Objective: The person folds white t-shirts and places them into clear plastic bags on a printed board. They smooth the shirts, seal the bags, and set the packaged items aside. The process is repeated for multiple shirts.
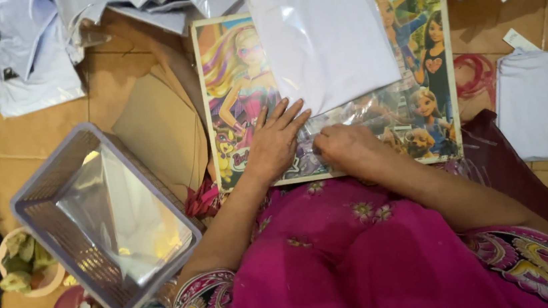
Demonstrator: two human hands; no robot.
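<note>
Clear plastic wraps the folded white garment [323, 35] that lies just beyond our fingers, on a picture board [228, 98] propped across our lap. Our left hand [276, 144] lies flat with fingers spread, pressing the bag's open end [350, 110] against the board. Our right hand [347, 148] is curled, its fingertips pinching the flap beside the left. A lavender basket [102, 217] lined with shiny bags sits left of the left hand; a stack of white cloth [543, 101] lies right of the right. We judge the slick film could slip or crease crooked if the flat hand eases.
</note>
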